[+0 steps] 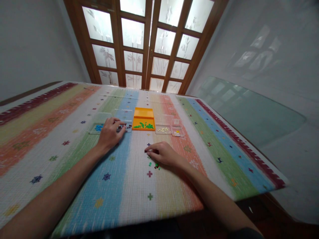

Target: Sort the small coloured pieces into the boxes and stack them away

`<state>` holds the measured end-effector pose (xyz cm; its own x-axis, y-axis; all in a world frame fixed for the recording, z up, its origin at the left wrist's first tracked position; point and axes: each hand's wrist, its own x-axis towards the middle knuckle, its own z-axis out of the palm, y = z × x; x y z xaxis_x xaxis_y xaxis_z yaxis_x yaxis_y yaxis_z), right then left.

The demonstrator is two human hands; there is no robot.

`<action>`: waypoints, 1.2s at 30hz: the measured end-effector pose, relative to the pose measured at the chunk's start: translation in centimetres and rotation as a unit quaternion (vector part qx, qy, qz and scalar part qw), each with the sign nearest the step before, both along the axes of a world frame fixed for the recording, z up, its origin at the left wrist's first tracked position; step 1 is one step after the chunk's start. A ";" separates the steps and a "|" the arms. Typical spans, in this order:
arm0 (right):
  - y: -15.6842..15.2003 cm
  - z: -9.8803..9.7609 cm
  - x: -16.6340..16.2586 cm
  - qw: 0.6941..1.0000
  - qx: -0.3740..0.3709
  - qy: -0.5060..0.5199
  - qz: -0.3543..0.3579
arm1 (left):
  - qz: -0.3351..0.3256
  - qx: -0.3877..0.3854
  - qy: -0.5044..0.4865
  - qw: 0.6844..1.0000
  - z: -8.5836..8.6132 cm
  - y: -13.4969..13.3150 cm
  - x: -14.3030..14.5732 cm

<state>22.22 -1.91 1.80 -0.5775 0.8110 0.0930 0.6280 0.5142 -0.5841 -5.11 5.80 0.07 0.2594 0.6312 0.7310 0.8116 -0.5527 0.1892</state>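
Note:
My left hand [109, 131] reaches over a clear tray [126, 127] of dark small pieces, its fingers curled at the tray's edge; what they hold, if anything, is hidden. My right hand [163, 154] rests on the striped tablecloth [74, 159], fingers bent and pinched on a small dark piece at its fingertips. A few small green and dark pieces [154, 165] lie beside it. An orange tray [143, 119] with green pieces stands beyond both hands.
A clear tray with blue pieces [98, 126] sits left of my left hand. Two clear trays with pale pieces [163, 129] [177, 131] stand right of the orange one. The table's right edge [249, 149] drops off to the floor. Wooden glazed doors [149, 43] are behind.

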 end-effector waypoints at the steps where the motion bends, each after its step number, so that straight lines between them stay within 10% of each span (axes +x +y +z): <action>1: 0.0 0.0 0.0 1.000 0.001 -0.003 0.002 | 0.008 0.000 0.001 1.000 -0.2 0.2 -0.2; 9: -0.1 0.2 0.0 1.000 0.005 -0.020 -0.001 | -0.007 0.013 -0.005 1.000 -0.4 0.3 -0.2; 16: 0.0 0.2 0.3 1.000 0.002 -0.025 0.005 | -0.260 -0.072 0.025 0.962 1.0 -3.8 3.4; 21: 1.0 0.7 1.9 0.998 0.026 -0.004 -0.055 | -0.323 -0.137 0.098 0.931 0.4 -6.1 5.7; 29: 1.7 1.1 3.0 0.997 -0.074 -0.024 0.018 | -0.295 -0.094 0.118 0.944 0.3 -4.9 5.0; 36: 1.2 1.4 2.5 0.993 -0.111 -0.012 0.045 | -0.107 -0.018 0.007 0.994 0.8 -1.6 1.4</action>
